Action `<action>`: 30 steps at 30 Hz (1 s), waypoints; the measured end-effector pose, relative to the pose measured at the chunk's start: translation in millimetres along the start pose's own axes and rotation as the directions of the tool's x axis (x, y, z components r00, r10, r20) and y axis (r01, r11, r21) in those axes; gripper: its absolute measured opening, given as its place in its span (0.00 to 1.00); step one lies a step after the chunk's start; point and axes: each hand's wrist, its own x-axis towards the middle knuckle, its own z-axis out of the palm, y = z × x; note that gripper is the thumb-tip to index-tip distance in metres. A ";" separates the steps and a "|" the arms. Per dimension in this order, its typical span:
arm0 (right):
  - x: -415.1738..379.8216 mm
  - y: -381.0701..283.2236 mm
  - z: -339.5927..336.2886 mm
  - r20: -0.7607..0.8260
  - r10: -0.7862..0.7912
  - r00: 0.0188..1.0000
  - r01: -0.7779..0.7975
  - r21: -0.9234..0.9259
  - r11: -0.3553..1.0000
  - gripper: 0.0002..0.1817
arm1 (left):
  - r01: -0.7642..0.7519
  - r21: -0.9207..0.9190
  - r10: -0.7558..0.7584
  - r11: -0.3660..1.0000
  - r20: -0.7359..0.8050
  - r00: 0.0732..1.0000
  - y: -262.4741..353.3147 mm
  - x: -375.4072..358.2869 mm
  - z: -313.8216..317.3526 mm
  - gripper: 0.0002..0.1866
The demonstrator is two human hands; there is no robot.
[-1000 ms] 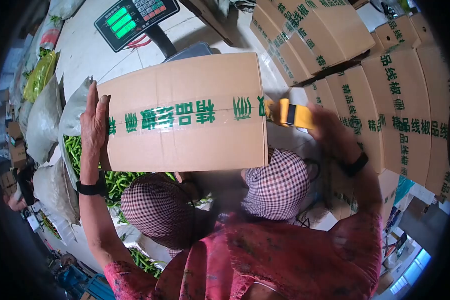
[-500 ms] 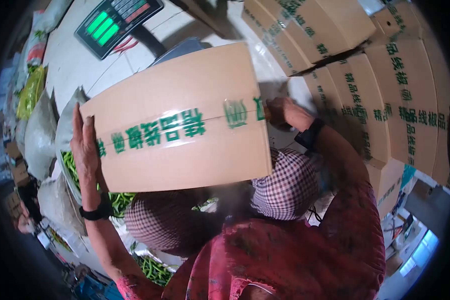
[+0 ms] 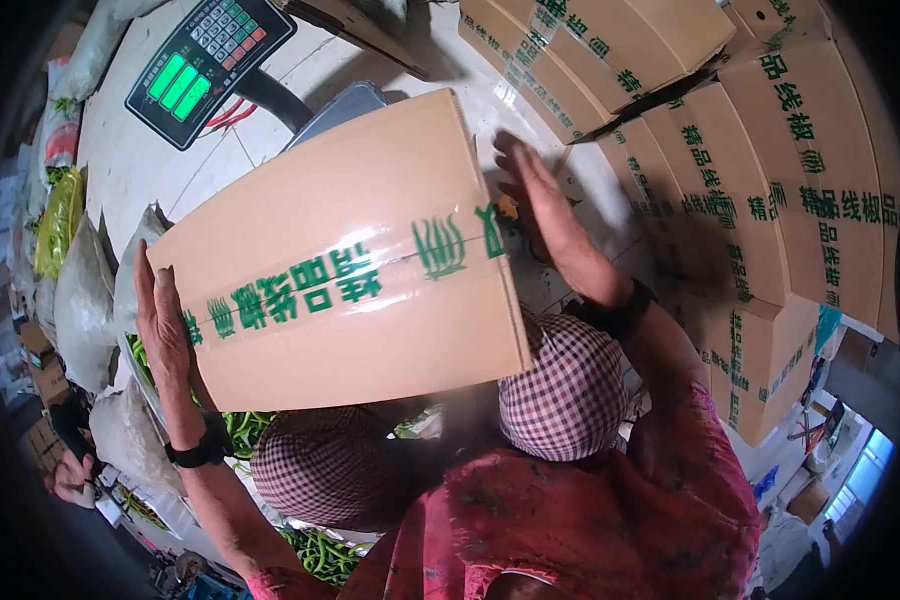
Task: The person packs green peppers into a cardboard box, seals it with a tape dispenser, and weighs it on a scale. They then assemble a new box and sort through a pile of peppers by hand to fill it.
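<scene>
Carton (image 3: 310,190) seems stiff; hold both ends: left hand (image 3: 166,330) flat against one, right hand (image 3: 560,225) straight-fingered beside the other.

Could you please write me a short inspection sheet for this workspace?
Surface: pale tiled floor.
Job's things: carton with green print, clear tape along its seam.
Clutter: green peppers low in view; bulging bags at left; lit scale.
Hands: left hand against the carton's left end; right hand open by its right end, contact unclear.
Cables: nothing seen for certain; red strands beside the scale are unclear.
Surroundings: printed boxes at right.
</scene>
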 end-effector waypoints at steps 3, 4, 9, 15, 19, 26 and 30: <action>-5.1 -73.3 42.8 0.010 -0.390 0.921 0.389 0.038 0.920 0.37 | -0.069 0.197 0.068 0.978 0.016 0.998 13.5 3.2 7.0 0.36; 1.9 -69.0 45.8 0.015 -0.385 0.923 0.384 0.044 0.922 0.37 | -0.070 0.217 0.070 0.974 0.005 0.998 14.9 4.1 8.7 0.37; 46.7 24.5 32.7 0.214 -0.757 0.618 0.786 -0.208 0.583 0.39 | 0.055 0.023 -0.055 0.998 -0.027 0.998 21.3 6.9 14.1 0.38; 11.0 161.0 -15.3 0.352 -0.112 0.929 0.298 -0.538 0.788 0.38 | 0.294 -0.213 -0.285 0.932 0.071 0.956 21.2 13.8 15.5 0.36; 2.7 184.2 -38.9 0.285 0.058 0.957 0.131 -0.601 0.788 0.37 | 0.396 -0.137 -0.385 0.908 0.099 0.918 6.2 20.8 2.7 0.38; 6.2 173.1 -80.0 0.146 0.204 0.968 -0.112 -0.478 0.871 0.36 | 0.458 -0.190 -0.441 0.868 0.130 0.888 -15.3 -6.9 -13.8 0.42; 35.9 104.8 -99.2 0.086 0.227 0.970 -0.229 0.011 0.973 0.35 | 0.343 -0.391 -0.325 0.854 0.113 0.939 23.4 -48.5 -14.6 0.42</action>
